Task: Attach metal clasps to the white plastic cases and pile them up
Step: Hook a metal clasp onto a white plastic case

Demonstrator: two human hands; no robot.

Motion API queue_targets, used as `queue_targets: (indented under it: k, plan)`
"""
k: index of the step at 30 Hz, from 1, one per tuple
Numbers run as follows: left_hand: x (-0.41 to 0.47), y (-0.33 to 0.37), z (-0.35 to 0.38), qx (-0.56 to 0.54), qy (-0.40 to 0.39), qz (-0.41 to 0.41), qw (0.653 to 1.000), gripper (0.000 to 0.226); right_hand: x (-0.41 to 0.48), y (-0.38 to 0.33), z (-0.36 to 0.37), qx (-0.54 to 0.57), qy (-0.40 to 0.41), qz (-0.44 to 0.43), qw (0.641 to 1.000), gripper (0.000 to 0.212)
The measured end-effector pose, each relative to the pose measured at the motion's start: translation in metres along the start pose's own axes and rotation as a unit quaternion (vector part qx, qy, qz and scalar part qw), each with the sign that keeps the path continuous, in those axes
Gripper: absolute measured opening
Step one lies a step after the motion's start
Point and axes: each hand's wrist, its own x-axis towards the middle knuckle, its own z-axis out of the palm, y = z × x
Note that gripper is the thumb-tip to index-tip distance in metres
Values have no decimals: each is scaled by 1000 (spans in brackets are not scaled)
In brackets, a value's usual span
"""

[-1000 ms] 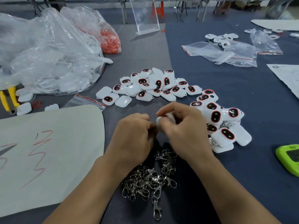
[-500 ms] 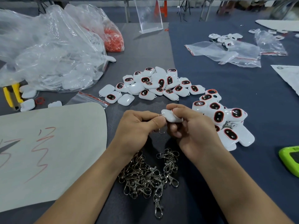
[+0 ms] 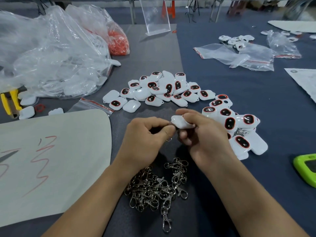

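Observation:
My right hand (image 3: 203,139) grips a white plastic case (image 3: 179,121) above the table's middle. My left hand (image 3: 145,139) pinches a metal clasp (image 3: 169,139) at the case's left end; only the clasp's ring shows below my thumb. A heap of loose metal clasps (image 3: 157,187) lies under my wrists. Loose white cases with red-rimmed dark windows (image 3: 164,89) are spread behind my hands. To the right, a pile of cases with clasps (image 3: 239,127) sits beside my right hand.
A big clear bag of white cases (image 3: 51,53) and a bag of orange parts (image 3: 118,41) sit at the left. A beige sheet with red marks (image 3: 47,159) lies front left. Small zip bags (image 3: 239,55) lie at back right. A green device (image 3: 306,170) is at the right edge.
The case, earlier hidden between my closed hands, now shows on top of my right fingers. My hands have parted slightly, the left pinching the clasp at the case's end.

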Motion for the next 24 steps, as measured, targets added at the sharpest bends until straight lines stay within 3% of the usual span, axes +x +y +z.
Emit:
queue_targets:
  k: [2, 5, 8, 10, 11, 13, 14, 15, 16, 18, 19, 21, 24]
  plan:
    - [2, 1, 2, -101, -46, -50, 993, 10, 1, -1, -1, 52, -20, 59, 997, 25]
    - [1, 4, 2, -167, -56, -78, 981, 12, -1, 0, -1, 59, -35, 65, 996, 25]
    - [-1, 1, 0, -38, 1, -12, 999, 12, -1, 3, 0, 16, -10, 31, 999, 26]
    - [-1, 0, 0, 94, 24, 50, 994, 15, -4, 5, 1, -81, 14, -67, 994, 25]
    - [-1, 0, -1, 152, 19, 80, 985, 18, -8, 8, 1, -177, 20, -161, 971, 23]
    - [0, 0, -1, 244, -5, 141, 959, 28, -16, 14, 1, -392, 4, -353, 849, 16]
    - [0, 0, -2, 273, -6, 169, 947, 29, -18, 19, 0, -451, -7, -406, 795, 15]
    - [0, -1, -2, 292, 3, 190, 937, 28, -17, 22, 0, -464, -6, -419, 781, 15]
    - [0, -3, -1, 306, 16, 202, 930, 25, -15, 22, 1, -437, 5, -391, 810, 15]
    - [0, -5, 0, 302, 36, 186, 934, 20, -5, 13, 1, -272, 32, -252, 928, 19]
    - [0, -5, 2, 266, 45, 159, 950, 17, -2, 7, 2, -175, 36, -163, 970, 22]
    - [1, -3, 4, 126, 43, 73, 988, 7, 3, -3, -1, -53, 21, -17, 998, 23]
    - [3, 0, 6, -28, -19, -22, 999, 8, 1, -5, -3, -20, -12, 57, 998, 26]
